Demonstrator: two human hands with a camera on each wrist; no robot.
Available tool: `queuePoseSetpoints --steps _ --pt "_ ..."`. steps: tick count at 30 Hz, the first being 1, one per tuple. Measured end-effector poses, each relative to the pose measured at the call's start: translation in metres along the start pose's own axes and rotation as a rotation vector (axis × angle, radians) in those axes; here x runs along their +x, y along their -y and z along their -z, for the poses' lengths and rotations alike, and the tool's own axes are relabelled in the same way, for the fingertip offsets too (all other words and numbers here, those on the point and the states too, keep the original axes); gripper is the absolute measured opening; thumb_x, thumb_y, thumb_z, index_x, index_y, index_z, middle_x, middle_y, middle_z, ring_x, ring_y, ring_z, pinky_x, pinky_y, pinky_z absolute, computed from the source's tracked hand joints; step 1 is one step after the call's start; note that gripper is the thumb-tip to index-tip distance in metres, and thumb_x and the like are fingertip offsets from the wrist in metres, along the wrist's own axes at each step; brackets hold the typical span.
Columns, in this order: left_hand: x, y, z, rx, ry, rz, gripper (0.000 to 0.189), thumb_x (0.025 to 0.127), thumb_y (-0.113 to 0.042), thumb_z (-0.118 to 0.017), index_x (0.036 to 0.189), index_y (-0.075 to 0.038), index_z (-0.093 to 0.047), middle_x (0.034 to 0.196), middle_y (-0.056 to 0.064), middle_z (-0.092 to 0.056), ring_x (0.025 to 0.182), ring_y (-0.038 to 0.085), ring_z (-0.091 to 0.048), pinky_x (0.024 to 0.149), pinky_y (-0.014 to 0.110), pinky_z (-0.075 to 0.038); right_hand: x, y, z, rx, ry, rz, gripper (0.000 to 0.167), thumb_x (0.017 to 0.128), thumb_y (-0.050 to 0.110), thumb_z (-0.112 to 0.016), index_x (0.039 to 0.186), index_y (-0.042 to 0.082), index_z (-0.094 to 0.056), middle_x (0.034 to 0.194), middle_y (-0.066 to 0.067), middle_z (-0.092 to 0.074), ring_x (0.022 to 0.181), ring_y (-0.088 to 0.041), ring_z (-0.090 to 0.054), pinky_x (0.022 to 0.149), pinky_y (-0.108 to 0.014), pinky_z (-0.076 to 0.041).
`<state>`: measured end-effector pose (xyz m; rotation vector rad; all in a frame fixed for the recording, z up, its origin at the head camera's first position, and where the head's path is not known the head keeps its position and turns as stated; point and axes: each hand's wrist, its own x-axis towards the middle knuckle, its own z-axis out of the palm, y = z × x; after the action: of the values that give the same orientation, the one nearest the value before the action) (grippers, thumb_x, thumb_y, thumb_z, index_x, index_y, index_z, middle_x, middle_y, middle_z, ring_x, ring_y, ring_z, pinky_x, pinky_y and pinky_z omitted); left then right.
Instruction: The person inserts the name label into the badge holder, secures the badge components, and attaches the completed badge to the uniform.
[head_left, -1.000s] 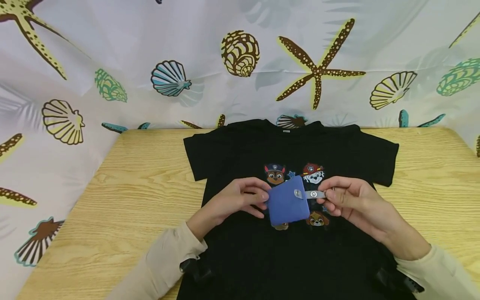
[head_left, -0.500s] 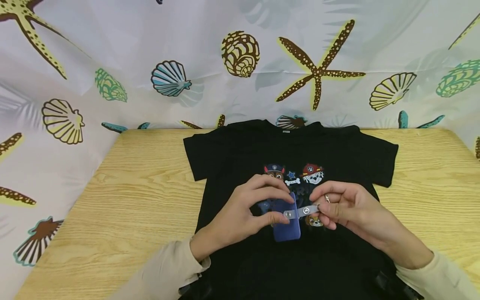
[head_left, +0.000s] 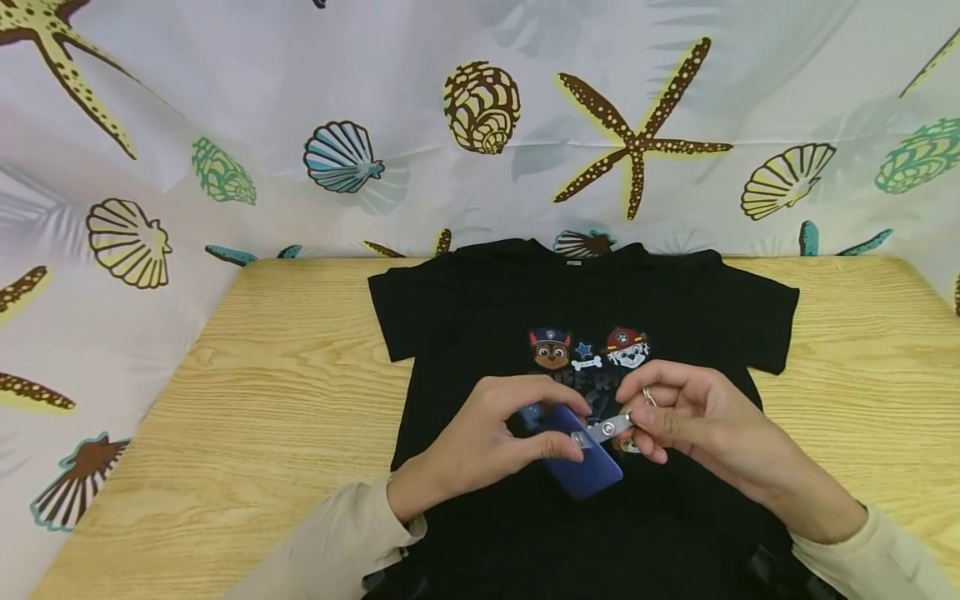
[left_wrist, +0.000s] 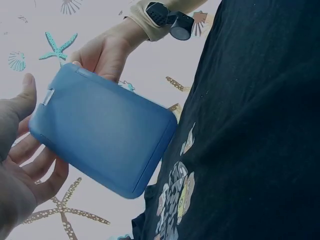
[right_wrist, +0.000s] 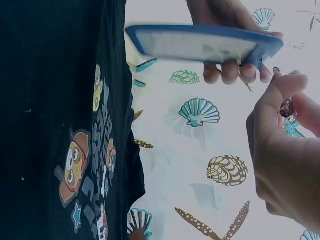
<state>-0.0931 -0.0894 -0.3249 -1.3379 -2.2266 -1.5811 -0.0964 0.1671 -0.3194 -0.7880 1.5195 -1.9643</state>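
A blue badge holder [head_left: 588, 477] hangs tilted above the black T-shirt [head_left: 600, 533], seen from a steep angle in the head view. My left hand [head_left: 491, 427] pinches its upper end, thumb near the strap's snap and fingers along the far side. A clear snap strap [head_left: 608, 429] runs from the holder to the metal clip, which my right hand [head_left: 708, 425] pinches between thumb and index finger. The left wrist view shows the holder's plain blue face [left_wrist: 107, 132]; in the right wrist view its pale window side [right_wrist: 195, 44] shows nearly edge-on.
The T-shirt lies spread flat, collar away from me, with cartoon dog heads [head_left: 551, 348] printed on its chest. Under it is a wood-grain table [head_left: 285, 358]. Behind and at the sides hangs a white cloth [head_left: 420, 67] with shells and starfish.
My left hand has shifted right, from the holder's left edge to the strap end. The holder has turned from facing up to a steep tilt. My right hand has kept its pinch, moving slightly left.
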Motion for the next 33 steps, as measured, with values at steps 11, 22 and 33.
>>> queuePoseSetpoints --steps 11,22,33 --pt "0.0 0.0 -0.005 -0.081 0.033 0.109 0.015 0.083 -0.003 -0.074 0.098 -0.004 -0.072 0.089 0.002 -0.072 0.078 0.007 -0.06 0.066 0.024 -0.051 0.005 0.007 -0.009 -0.119 -0.062 0.067 0.028 0.096 -0.007 -0.05 0.123 0.001 -0.05 0.095 -0.007 -0.068 0.074 -0.014 -0.062 0.064 -0.03 -0.055" --pt "-0.004 -0.003 -0.01 -0.346 0.077 0.295 0.034 0.093 -0.034 -0.065 0.093 0.0 -0.069 0.086 0.009 -0.067 0.08 0.009 -0.06 0.072 0.027 -0.054 0.012 0.009 -0.028 -0.282 -0.168 0.111 0.037 0.09 -0.006 -0.061 0.125 -0.003 -0.046 0.096 -0.007 -0.07 0.081 -0.019 -0.069 0.068 -0.033 -0.059" --pt "-0.005 -0.002 -0.012 -0.546 0.104 0.387 0.039 0.096 -0.027 -0.061 0.097 0.011 -0.067 0.095 0.017 -0.07 0.093 0.016 -0.064 0.075 0.026 -0.052 0.015 0.007 -0.032 -0.378 -0.191 0.141 0.03 0.091 -0.002 -0.063 0.119 -0.005 -0.053 0.095 -0.007 -0.07 0.076 -0.023 -0.068 0.065 -0.033 -0.057"
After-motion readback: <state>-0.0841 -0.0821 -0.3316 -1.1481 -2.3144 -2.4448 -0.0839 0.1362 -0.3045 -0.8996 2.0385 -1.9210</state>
